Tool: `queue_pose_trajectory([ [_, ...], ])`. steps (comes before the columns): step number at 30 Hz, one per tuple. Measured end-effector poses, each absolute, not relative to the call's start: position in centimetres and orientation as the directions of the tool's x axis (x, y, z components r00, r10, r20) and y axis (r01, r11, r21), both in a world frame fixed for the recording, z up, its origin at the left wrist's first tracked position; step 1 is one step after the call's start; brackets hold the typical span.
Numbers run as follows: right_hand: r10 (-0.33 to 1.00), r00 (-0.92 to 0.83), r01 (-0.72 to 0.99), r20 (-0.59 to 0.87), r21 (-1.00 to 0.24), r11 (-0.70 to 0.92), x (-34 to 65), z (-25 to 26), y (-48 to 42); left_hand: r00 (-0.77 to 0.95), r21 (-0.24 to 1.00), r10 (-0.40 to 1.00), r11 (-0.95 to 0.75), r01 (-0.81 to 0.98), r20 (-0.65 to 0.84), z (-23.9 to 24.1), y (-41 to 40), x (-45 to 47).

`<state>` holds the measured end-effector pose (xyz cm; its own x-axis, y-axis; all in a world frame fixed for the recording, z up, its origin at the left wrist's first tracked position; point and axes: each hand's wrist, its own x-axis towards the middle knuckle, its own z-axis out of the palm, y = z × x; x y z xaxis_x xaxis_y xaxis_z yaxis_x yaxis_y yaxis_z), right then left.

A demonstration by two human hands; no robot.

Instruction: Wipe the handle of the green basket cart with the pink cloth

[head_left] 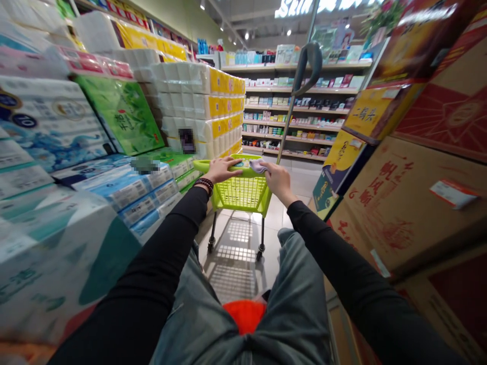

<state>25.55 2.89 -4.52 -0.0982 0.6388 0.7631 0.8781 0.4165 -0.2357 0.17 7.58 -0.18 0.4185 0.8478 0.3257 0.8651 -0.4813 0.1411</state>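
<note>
A lime-green shopping basket on wheels [239,195] stands on the tiled floor in front of me. My left hand [222,170] lies on its near rim with the fingers curled over the edge; a beaded bracelet is on that wrist. My right hand [277,180] is closed on a light purple cloth [258,166] pressed against the rim's right side. The basket's grey pull handle [309,66] rises above on a thin metal pole. I sit low, with my knees in jeans on either side and something orange [245,314] beneath me.
Stacked packs of tissue and toilet paper [125,116] crowd the left side. Large brown and red cardboard boxes [411,203] line the right. Shelves of small goods [300,116] cross the far end of the narrow aisle.
</note>
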Motion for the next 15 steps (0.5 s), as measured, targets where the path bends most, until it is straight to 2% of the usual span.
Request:
queue_pose_trajectory([
  [5,0.616,-0.191,0.857,0.764,-0.176,0.484,22.3,-4.5,2.7,0.419,0.134,0.848,-0.480,0.867,0.324,-0.1,7.7,0.2],
  [9,0.582,-0.227,0.840,0.781,-0.145,0.523,24.2,-5.1,2.1,0.438,0.146,0.839,-0.501,0.853,0.321,0.0,7.7,-0.2],
  [15,0.679,-0.058,0.907,0.732,-0.245,0.342,25.8,-3.9,2.9,0.442,0.133,0.840,-0.500,0.856,0.314,0.2,7.9,0.1],
])
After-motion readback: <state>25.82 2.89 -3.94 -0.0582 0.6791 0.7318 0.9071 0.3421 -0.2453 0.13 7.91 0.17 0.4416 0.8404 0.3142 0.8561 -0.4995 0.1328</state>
